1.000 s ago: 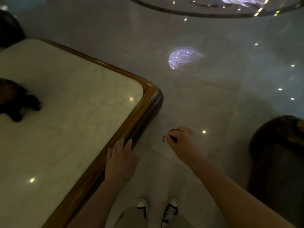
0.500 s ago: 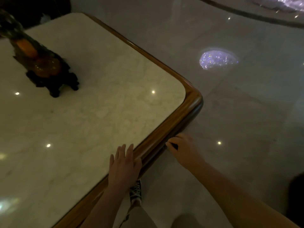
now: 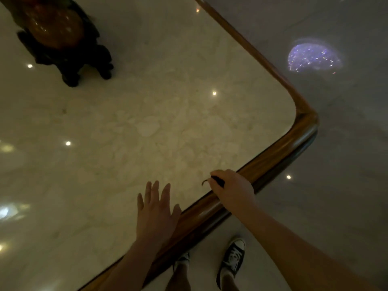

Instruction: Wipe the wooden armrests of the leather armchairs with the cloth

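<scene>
Inside R hand [image 3: 232,189]: dark cloth [image 3: 216,181]

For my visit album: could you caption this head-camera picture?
Left hand open over a marble table; right hand pinching a small dark item above its wooden rim.

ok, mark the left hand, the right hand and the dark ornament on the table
left hand [image 3: 156,215]: head view, back of the hand.
right hand [image 3: 233,189]: head view, back of the hand.
dark ornament [image 3: 63,38]: head view, its rounded body.
</scene>
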### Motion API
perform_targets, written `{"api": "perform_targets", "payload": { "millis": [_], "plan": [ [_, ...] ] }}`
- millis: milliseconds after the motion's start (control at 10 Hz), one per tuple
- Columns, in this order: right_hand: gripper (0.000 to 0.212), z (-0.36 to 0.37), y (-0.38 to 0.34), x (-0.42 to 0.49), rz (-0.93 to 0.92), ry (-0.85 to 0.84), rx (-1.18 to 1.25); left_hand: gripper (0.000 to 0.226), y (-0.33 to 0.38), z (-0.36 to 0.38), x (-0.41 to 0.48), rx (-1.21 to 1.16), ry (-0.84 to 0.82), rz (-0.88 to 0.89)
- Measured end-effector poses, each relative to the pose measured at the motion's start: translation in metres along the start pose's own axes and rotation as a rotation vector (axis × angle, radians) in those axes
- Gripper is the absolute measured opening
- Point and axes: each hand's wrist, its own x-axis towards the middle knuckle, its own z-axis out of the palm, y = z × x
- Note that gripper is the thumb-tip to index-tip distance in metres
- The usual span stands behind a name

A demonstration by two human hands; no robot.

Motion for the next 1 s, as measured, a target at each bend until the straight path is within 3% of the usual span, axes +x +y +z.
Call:
{"api": "perform_targets", "payload": {
  "millis": [400, 700, 1000],
  "plan": [
    [0.037, 0.090, 0.064, 0.127, -0.213, 0.265, -0.195, 0.070, -0.001, 0.100, 0.112, 0.043, 0.086, -0.016],
    [0.069, 0.107, 0.077, 0.133, -0.282, 0.166, -0.289, 0.073, 0.000, 0.123, 0.122, 0.090, 0.121, -0.028],
    [0.081, 0.078, 0.057, 0.123, -0.276, 0.133, -0.283, 0.075, 0.000, 0.102, 0.119, 0.060, 0.021, -0.045]
  ]
}}
